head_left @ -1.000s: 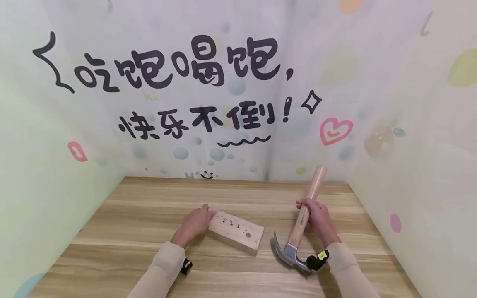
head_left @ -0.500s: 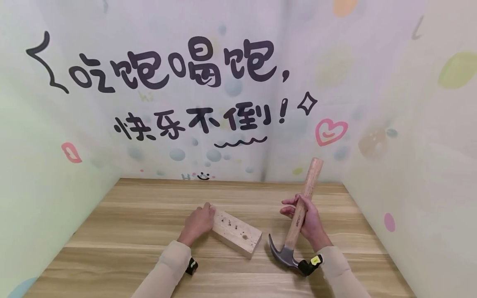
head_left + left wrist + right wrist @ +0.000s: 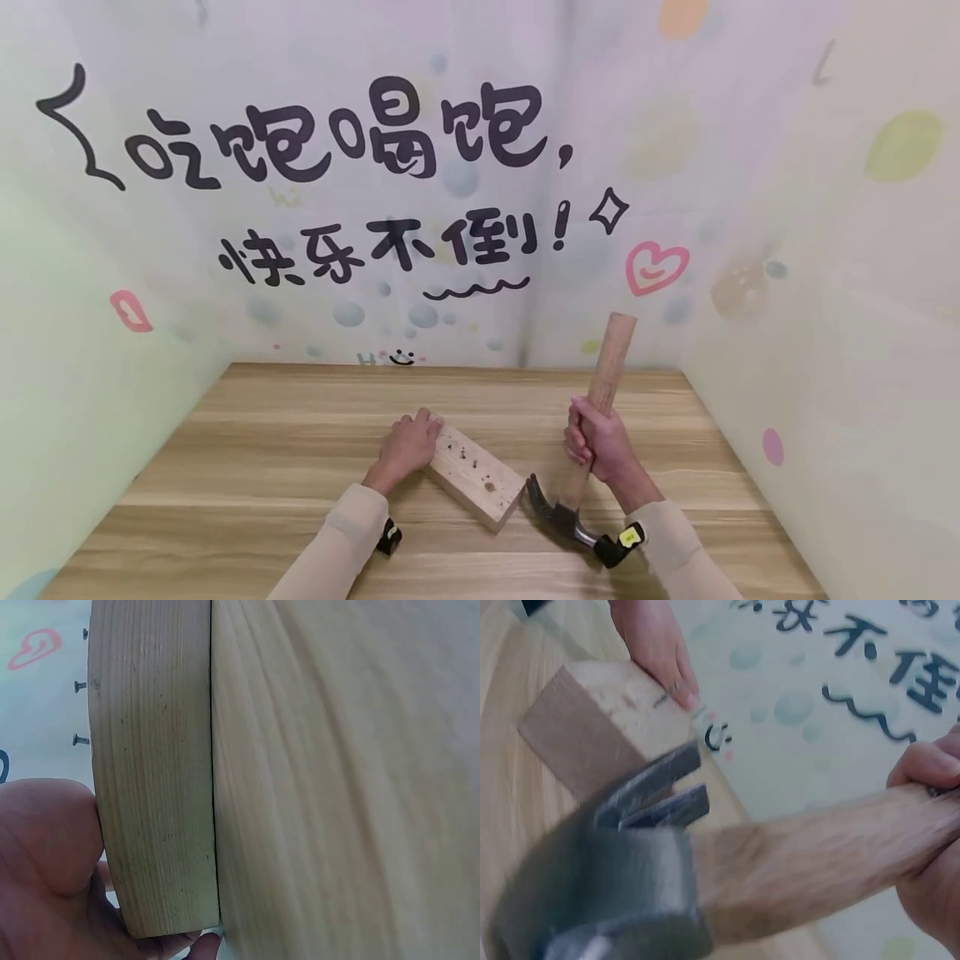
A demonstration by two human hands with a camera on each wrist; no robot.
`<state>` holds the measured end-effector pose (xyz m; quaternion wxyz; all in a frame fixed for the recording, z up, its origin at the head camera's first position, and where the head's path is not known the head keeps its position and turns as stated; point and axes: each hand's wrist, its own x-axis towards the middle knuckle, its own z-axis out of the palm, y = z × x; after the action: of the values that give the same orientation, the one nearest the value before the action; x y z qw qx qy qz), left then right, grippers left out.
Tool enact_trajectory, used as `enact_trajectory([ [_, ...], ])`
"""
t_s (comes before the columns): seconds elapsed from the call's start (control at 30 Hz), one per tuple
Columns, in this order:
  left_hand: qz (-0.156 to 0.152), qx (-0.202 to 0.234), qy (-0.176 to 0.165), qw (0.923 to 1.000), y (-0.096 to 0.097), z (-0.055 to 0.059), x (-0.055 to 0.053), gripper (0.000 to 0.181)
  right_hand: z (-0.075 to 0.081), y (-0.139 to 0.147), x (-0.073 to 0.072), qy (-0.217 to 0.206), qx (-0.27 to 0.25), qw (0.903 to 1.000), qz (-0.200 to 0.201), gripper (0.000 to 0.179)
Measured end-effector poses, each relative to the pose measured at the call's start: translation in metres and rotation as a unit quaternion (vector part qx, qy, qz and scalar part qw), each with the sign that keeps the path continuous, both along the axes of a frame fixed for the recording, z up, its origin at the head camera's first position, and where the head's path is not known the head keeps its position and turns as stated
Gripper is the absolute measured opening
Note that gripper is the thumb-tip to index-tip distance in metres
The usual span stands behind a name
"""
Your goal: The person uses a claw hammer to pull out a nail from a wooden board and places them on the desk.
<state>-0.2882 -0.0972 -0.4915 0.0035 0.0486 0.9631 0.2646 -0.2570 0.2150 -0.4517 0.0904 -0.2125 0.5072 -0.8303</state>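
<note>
My left hand (image 3: 409, 443) holds the far left end of a pale wooden block (image 3: 480, 492) lying flat on the table. In the left wrist view its fingers curl round the end of the block (image 3: 154, 772). Three small nails (image 3: 81, 739) stick out of the block's upper face. My right hand (image 3: 604, 442) grips a claw hammer by its wooden handle (image 3: 618, 354), fingers wrapped round it. The steel hammer head (image 3: 561, 518) points down toward me, just right of the block's near end. In the right wrist view the forked claw (image 3: 664, 787) overlaps the block.
The wood-grain table (image 3: 247, 467) is enclosed by a printed back wall (image 3: 337, 325) with black lettering and by pale side walls (image 3: 847, 375). Black wrist cameras (image 3: 389, 537) sit on both wrists; the right one overlaps the hammer head in the head view.
My right fingers, loose and partly extended half a second ago, now wrap round the handle. The hammer has turned, bringing its claw closer to the block. The block's near end has swung slightly toward me.
</note>
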Motion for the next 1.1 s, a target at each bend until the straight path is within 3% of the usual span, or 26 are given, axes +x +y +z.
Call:
enact_trajectory([
  [0.3,-0.030,0.014,-0.005,0.9995,0.002,-0.004,-0.004,0.046,0.023,-0.025,0.007,0.011,0.078,0.9969,0.007,0.044],
  [0.67,-0.048,0.013,-0.013,0.9987,0.011,-0.003,-0.009,0.046,0.049,-0.052,0.004,0.018,0.147,0.9887,0.019,0.048],
  [0.8,-0.060,0.007,-0.006,0.9981,0.016,-0.003,-0.009,0.045,0.058,-0.066,0.003,0.005,0.192,0.9810,0.027,0.049],
  [1.1,-0.062,-0.001,-0.018,0.9979,0.030,0.000,-0.012,0.044,0.066,-0.090,-0.003,-0.022,0.305,0.9513,0.035,0.043],
])
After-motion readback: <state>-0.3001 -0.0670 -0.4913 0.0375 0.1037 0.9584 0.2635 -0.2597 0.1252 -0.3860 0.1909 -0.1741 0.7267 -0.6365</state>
